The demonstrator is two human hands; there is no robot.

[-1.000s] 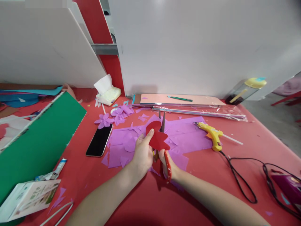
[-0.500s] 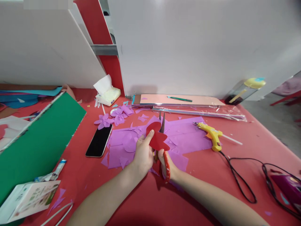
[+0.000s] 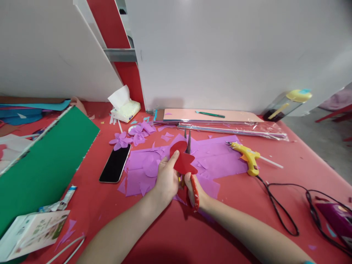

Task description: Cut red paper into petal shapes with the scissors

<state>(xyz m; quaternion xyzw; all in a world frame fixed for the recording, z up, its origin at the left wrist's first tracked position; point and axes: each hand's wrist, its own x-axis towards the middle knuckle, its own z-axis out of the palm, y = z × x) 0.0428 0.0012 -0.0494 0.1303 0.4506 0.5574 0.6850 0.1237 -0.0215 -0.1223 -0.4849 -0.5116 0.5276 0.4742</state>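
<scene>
My left hand pinches a red petal-edged cutout, thumb on top, fingers mostly underneath. Closed around the red handles of the scissors is my right hand. The blades point away from me and pass beneath the cutout, their two tips parted beyond its far edge. Both hands are above purple sheets strewn with scraps. Left of them lies a phone, with purple paper-like flowers by its far end.
A yellow glue gun with a black cord lies right. Behind are wrapped sheets, a green pen, a tissue pack and a yellow-lidded bottle. A green board leans at left, near a white packet.
The view has shifted very slightly. Both hands, the red cutout and the scissors keep nearly the same pose, with the blades still parted.
</scene>
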